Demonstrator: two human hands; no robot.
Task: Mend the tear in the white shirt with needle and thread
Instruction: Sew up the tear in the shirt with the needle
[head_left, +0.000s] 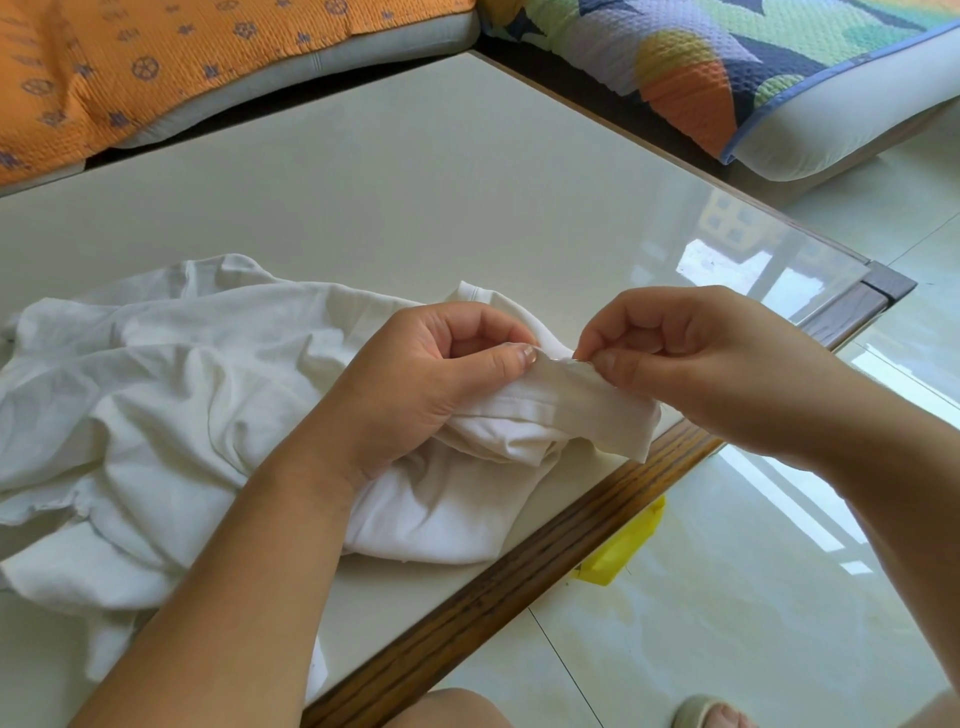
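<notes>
We see the left hand (441, 374) curled, thumb pressed flat on a raised fold of the white shirt (156, 405), fingers tucked behind it. The right hand (691, 358) meets it just beside, thumb and forefinger pinched together on the same fold's edge; whether a needle sits between them we cannot tell. The rest of the shirt lies crumpled on the table (415, 182), near its wooden front edge.
</notes>
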